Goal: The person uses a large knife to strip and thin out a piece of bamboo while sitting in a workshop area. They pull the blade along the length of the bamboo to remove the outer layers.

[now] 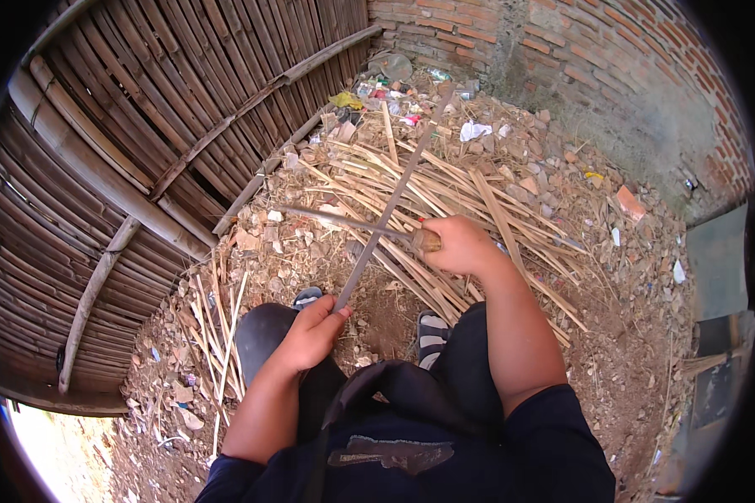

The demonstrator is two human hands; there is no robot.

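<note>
My left hand (313, 334) is closed around the near end of a long, flat, grey-brown bamboo strip (404, 180), which slants away up and to the right. In my right hand (463, 245) is a knife with a wooden handle (426, 241); its long narrow blade (323, 215) points left. Blade and strip cross in front of me, close to the handle. Whether they touch or the edge bites into the strip, I cannot tell. Beyond and below them, a loose pile of pale split bamboo strips (470, 205) lies on the ground.
A bamboo-slat wall (252, 84) with pole rails rises on the left, and a brick wall (596, 75) at the back and right. More strips (220, 335) lie beside my left knee. Stones and litter (476, 131) cover the dirt. Grey panels (717, 264) stand far right.
</note>
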